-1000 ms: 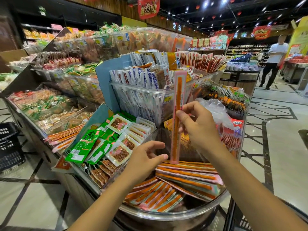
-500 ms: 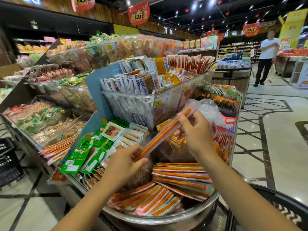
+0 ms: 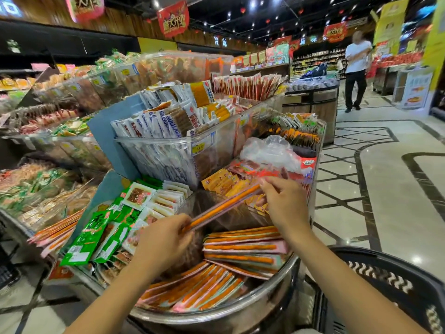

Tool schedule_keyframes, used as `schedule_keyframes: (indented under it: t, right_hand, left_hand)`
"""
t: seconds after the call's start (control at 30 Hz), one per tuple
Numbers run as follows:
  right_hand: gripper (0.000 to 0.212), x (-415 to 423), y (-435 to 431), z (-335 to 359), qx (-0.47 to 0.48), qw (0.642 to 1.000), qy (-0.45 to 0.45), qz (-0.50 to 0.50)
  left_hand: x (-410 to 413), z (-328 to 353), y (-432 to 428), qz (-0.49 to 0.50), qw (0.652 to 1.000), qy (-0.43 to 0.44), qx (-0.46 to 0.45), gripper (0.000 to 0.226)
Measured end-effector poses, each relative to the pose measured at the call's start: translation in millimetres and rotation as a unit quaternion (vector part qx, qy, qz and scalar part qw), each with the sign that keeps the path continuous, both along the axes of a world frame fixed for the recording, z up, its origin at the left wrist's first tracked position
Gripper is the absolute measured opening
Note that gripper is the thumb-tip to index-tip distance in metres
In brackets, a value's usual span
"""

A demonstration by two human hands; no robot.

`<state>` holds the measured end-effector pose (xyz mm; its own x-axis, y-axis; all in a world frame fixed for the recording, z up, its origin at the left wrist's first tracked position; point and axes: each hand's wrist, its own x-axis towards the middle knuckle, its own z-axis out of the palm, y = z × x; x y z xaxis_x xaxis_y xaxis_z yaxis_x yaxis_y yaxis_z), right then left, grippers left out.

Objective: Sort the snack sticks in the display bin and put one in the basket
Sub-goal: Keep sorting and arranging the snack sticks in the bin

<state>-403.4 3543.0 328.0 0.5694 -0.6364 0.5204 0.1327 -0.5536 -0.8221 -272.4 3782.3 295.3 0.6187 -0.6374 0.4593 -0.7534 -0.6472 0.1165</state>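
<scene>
A long orange snack stick (image 3: pixel 224 206) in a clear wrapper hangs slanted above the display bin (image 3: pixel 272 283). My left hand (image 3: pixel 166 239) pinches its lower left end. My right hand (image 3: pixel 281 203) pinches its upper right end. Below, more snack sticks lie in the round metal-rimmed bin in two piles: one stack (image 3: pixel 243 249) lies crosswise at the right, another pile (image 3: pixel 199 290) lies fanned at the front. The black basket (image 3: pixel 395 283) stands at the lower right, beside my right forearm.
Green and white snack packets (image 3: pixel 115 222) fill the tray left of the bin. A clear box of white packets (image 3: pixel 168 145) rises behind it. A crumpled plastic bag (image 3: pixel 269 148) lies over red packets at the right. A person (image 3: pixel 356 68) stands far off on the tiled aisle.
The stick went from upright in my right hand alone to slanted and held at both ends; my left hand took its lower end. It now hangs lower and flatter over the bin.
</scene>
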Motion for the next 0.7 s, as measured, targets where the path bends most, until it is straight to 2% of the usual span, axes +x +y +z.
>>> schedule_keyframes:
  t: [0.17, 0.3, 0.4, 0.53, 0.7]
  right_hand:
    - [0.026, -19, -11, -13, -0.034, 0.997, 0.069, -0.004]
    - [0.011, -32, -15, -24, -0.145, 0.974, 0.173, 0.014]
    - [0.017, -37, -20, -35, -0.210, 0.949, 0.233, 0.010]
    - [0.025, -41, -24, -45, -0.299, 0.921, 0.247, -0.040]
    - [0.026, -41, -26, -54, -0.327, 0.907, 0.255, -0.069]
  left_hand:
    - [1, -14, -29, 0.013, 0.998, 0.007, 0.058, 0.015]
    - [10, -30, -49, -0.002, 0.996, 0.019, 0.087, 0.015]
    - [18, -38, -64, -0.003, 0.995, 0.030, 0.095, 0.021]
    - [22, -48, -81, 0.002, 0.994, 0.048, 0.094, 0.022]
    - [26, -58, -89, 0.012, 0.994, 0.068, 0.089, 0.009]
